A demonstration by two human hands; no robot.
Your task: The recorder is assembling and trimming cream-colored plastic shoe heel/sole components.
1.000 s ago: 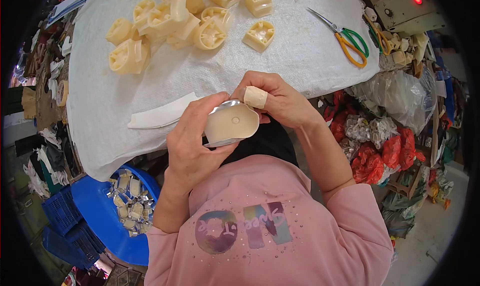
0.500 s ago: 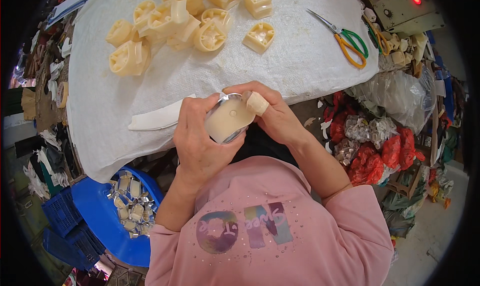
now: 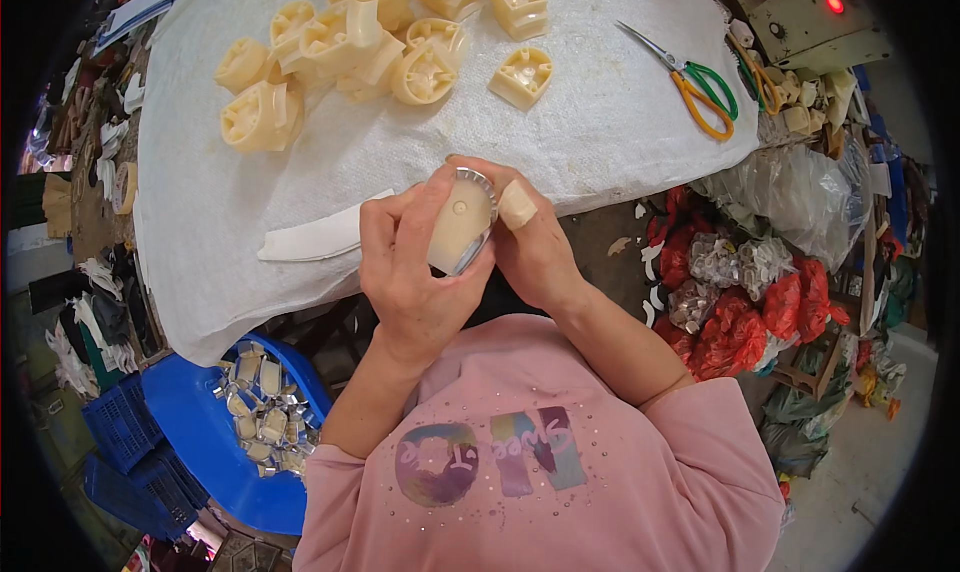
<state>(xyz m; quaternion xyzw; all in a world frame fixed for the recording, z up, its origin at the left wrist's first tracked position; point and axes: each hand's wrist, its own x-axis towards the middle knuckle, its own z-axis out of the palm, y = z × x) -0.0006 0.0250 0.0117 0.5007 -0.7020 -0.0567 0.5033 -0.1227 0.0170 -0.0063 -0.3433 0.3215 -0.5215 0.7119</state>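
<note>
At white surface (image 3: 590,102) edge, clasping cream-faced silver-rimmed oval piece (image 3: 458,227) in curled fingers of left hand (image 3: 405,262), long axis away; half-curling right hand (image 3: 535,257) alongside, grip unclear.

Pale floor (image 3: 850,477) at right; red light (image 3: 835,4) glowing.

Red bags (image 3: 731,334) rt., crates (image 3: 122,422) lt.

Both your bare forearms angled inward, elbows bent, bringing your hands close together before your chest. Your left hand (image 3: 412,272) curved in a grip, thumb opposite its fingers. Your right hand (image 3: 532,242) faced it, index finger arched (the thumb wore a beige wrap (image 3: 517,204)), its other fingers mostly hidden.
</note>
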